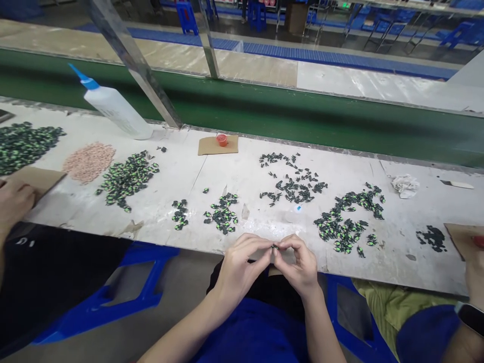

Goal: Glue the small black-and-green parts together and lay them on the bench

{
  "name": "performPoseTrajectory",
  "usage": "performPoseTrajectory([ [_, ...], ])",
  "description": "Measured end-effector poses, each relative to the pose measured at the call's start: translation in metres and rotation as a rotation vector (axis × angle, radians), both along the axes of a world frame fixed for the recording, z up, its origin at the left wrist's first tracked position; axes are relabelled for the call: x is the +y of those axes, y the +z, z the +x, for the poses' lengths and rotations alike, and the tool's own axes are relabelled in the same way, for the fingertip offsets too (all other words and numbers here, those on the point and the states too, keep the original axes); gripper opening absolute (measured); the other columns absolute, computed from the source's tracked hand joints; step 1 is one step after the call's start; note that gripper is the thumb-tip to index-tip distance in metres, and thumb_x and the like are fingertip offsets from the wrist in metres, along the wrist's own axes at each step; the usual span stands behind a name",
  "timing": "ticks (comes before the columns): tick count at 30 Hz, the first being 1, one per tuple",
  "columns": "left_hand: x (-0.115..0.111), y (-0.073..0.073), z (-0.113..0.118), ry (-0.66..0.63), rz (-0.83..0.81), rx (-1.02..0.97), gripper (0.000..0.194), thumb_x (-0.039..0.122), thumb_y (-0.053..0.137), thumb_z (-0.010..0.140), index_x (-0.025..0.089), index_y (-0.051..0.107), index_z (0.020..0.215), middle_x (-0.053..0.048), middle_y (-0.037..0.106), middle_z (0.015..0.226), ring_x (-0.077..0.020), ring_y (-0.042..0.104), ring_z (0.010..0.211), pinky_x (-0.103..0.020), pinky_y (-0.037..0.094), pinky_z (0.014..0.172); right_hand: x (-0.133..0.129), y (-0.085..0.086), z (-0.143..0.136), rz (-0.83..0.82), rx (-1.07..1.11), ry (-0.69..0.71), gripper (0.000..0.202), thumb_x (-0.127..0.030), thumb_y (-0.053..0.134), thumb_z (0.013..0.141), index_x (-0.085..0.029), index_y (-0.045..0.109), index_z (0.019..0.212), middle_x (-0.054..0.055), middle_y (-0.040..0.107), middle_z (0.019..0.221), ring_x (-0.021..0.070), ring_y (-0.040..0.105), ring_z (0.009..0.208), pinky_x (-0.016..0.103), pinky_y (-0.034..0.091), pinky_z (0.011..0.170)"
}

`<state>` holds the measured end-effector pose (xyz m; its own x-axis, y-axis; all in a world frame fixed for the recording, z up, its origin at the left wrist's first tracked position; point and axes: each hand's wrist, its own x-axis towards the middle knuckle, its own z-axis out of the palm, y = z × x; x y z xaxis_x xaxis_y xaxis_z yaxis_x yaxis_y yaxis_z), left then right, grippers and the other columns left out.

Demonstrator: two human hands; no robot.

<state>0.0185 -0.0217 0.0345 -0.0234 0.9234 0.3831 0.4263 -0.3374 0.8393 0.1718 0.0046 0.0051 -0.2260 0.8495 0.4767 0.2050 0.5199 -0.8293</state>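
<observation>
My left hand [245, 259] and my right hand [298, 259] meet at the table's near edge. Between their pinched fingertips is a small dark piece with a bit of green [275, 247]; its exact kind is too small to make out. Left of my hands lies a small pile of black-and-green pieces [223, 214], with a narrower cluster [180, 214] beside it. Beyond my hands is a scatter of small black parts [297, 189]. To the right spreads a larger group of black-and-green pieces [342, 227].
A white bottle with blue nozzle [119, 111] stands at back left. A red cup [221, 140] sits on cardboard [206, 146]. Pink pieces [89, 162] lie left. Co-workers' hands [15, 199] show at both sides. A green-sided conveyor [264, 108] runs behind the table.
</observation>
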Motion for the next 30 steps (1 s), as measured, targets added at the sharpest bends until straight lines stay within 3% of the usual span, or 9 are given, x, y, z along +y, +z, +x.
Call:
performPoseTrajectory([
  [9, 0.002, -0.017, 0.016, -0.018, 0.014, 0.027, 0.012, 0.014, 0.062, 0.085, 0.02, 0.07, 0.092, -0.005, 0.074, 0.08, -0.0188, 0.067, 0.077, -0.031, 0.058, 0.066, 0.004, -0.006, 0.012, -0.017, -0.016, 0.003, 0.012, -0.012, 0.061, 0.083, -0.022, 0.057, 0.087, 0.0, 0.062, 0.074, 0.013, 0.062, 0.064, 0.025, 0.053, 0.058],
  [13, 0.007, -0.029, 0.014, -0.082, -0.036, 0.1, 0.024, 0.019, 0.06, 0.087, 0.021, 0.064, 0.11, -0.007, 0.072, 0.097, -0.0212, 0.065, 0.094, -0.035, 0.057, 0.079, 0.007, -0.005, 0.039, 0.024, -0.165, -0.081, 0.008, -0.015, 0.062, 0.084, -0.023, 0.062, 0.085, 0.003, 0.067, 0.076, 0.0193, 0.065, 0.075, 0.035, 0.055, 0.067],
  [15, 0.01, -0.035, 0.002, -0.017, -0.026, 0.178, 0.028, 0.024, 0.06, 0.088, 0.022, 0.061, 0.116, -0.008, 0.07, 0.106, -0.024, 0.062, 0.105, -0.041, 0.054, 0.088, 0.011, -0.004, 0.055, 0.079, -0.256, -0.244, 0.006, -0.018, 0.063, 0.084, -0.024, 0.064, 0.083, 0.005, 0.069, 0.076, 0.0243, 0.064, 0.087, 0.044, 0.054, 0.076],
  [17, 0.012, -0.039, -0.015, 0.145, -0.007, 0.289, 0.023, 0.026, 0.058, 0.089, 0.021, 0.064, 0.11, -0.01, 0.07, 0.105, -0.0272, 0.059, 0.108, -0.046, 0.049, 0.093, 0.016, -0.004, 0.067, 0.112, -0.336, -0.425, 0.003, -0.023, 0.063, 0.084, -0.024, 0.065, 0.082, 0.006, 0.071, 0.081, 0.0283, 0.06, 0.101, 0.051, 0.05, 0.087],
  [19, 0.015, -0.042, -0.031, 0.335, -0.021, 0.42, 0.016, 0.028, 0.059, 0.088, 0.02, 0.068, 0.099, -0.011, 0.071, 0.1, -0.0309, 0.058, 0.103, -0.05, 0.045, 0.091, 0.021, -0.004, 0.071, 0.119, -0.406, -0.518, 0.006, -0.03, 0.065, 0.084, -0.024, 0.065, 0.083, 0.009, 0.071, 0.094, 0.0316, 0.052, 0.113, 0.057, 0.043, 0.094],
  [22, 0.018, -0.044, -0.044, 0.506, -0.069, 0.553, 0.015, 0.033, 0.063, 0.086, 0.02, 0.07, 0.091, -0.012, 0.071, 0.095, -0.0337, 0.057, 0.096, -0.055, 0.038, 0.09, 0.028, -0.008, 0.061, 0.086, -0.464, -0.502, 0.028, -0.045, 0.068, 0.08, -0.023, 0.066, 0.099, 0.011, 0.068, 0.11, 0.0348, 0.044, 0.121, 0.058, 0.04, 0.097],
  [25, 0.02, -0.044, -0.044, 0.533, -0.063, 0.572, 0.009, 0.029, 0.064, 0.085, 0.022, 0.069, 0.084, -0.01, 0.072, 0.093, -0.0332, 0.056, 0.096, -0.056, 0.032, 0.092, 0.038, -0.016, 0.042, 0.036, -0.478, -0.435, 0.049, -0.053, 0.069, 0.078, -0.022, 0.061, 0.115, 0.014, 0.065, 0.116, 0.0362, 0.042, 0.122, 0.058, 0.042, 0.095],
  [30, 0.022, -0.044, -0.04, 0.433, -0.064, 0.507, 0.014, 0.018, 0.06, 0.086, 0.023, 0.067, 0.075, -0.006, 0.072, 0.085, -0.0332, 0.055, 0.104, -0.053, 0.029, 0.095, 0.047, -0.018, 0.023, -0.01, -0.417, -0.354, 0.03, -0.045, 0.065, 0.083, -0.022, 0.06, 0.102, 0.014, 0.062, 0.125, 0.0355, 0.031, 0.135, 0.06, 0.037, 0.102],
])
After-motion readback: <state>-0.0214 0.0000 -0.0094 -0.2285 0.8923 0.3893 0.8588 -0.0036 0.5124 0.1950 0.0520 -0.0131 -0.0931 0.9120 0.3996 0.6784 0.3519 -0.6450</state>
